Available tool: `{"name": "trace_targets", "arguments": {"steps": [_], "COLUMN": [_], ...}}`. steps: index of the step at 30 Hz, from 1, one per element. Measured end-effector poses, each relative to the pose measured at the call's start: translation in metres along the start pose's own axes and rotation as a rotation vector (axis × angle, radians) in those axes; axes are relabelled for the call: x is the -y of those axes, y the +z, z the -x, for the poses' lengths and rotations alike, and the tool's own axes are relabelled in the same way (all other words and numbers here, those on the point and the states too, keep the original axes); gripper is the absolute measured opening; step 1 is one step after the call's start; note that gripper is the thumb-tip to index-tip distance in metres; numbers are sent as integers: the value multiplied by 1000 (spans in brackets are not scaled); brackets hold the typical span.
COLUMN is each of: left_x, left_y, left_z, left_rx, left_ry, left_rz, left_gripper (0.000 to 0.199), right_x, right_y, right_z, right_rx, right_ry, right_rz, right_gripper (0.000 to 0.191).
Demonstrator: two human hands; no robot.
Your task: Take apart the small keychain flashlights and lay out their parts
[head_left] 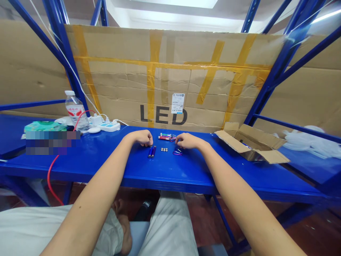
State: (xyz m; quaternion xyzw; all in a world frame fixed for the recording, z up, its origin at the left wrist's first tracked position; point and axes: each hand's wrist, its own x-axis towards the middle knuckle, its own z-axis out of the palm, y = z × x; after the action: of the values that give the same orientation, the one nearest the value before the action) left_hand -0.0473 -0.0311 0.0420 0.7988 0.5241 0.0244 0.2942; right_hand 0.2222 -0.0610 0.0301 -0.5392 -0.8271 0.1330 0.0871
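Observation:
My left hand (pixel 144 138) rests on the blue table with its fingers curled in. Just in front of it lie several short blue and purple metal tubes (pixel 152 152), side by side; whether the fingertips touch or hold anything is too small to make out. My right hand (pixel 187 140) is bent down with thumb and fingers together, above a small group of blue and purple carabiner clips (pixel 177 152). What those fingers hold, if anything, is hidden. Between the hands sit several small silver button cells (pixel 164 149). Behind them lies a row of red, blue and silver metal tubes (pixel 166 137).
An open cardboard box (pixel 253 142) stands on the right of the table (pixel 170 174). To the left are a water bottle (pixel 77 111), a white power strip (pixel 109 126), a green packet (pixel 45 126) and a red cable (pixel 50 170). Cardboard (pixel 119 89) walls the back.

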Motion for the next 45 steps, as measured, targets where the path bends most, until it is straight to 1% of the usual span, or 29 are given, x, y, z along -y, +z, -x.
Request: {"name": "trace_targets", "arguments": {"steps": [4,13,22,33,37,39,41,45], "left_x": [3,4,0,-1,-1,0,0,-2], "left_y": [-1,-2,-1,-2,-4,-5,-5,-4], "left_z": [0,-2,2,3,11,14,16,16], "left_rx": [7,25,5,-3,32,71,98,96], "left_ry": [2,9,-7,-36,-73,-68,-64,-76], "left_rz": [39,47,44,63,92,122,139,124], "left_gripper": [23,26,25,31,28,33,42,58], "right_x": [-2,-2,1,4,8,9,9,8], "right_y": [2,4,2,2,-1,-2,-2,-1], "right_z": [-2,-3,0,2,5,6,5,4], "right_rx": [38,59,55,43,40,42,45,54], "right_ry": [12,12,16,8,9,10,5,-3], "right_rz": [-23,-32,-24,-19,-22,-18,-15,-6], "right_gripper": [24,21,21,21,20,20,20,19]}}
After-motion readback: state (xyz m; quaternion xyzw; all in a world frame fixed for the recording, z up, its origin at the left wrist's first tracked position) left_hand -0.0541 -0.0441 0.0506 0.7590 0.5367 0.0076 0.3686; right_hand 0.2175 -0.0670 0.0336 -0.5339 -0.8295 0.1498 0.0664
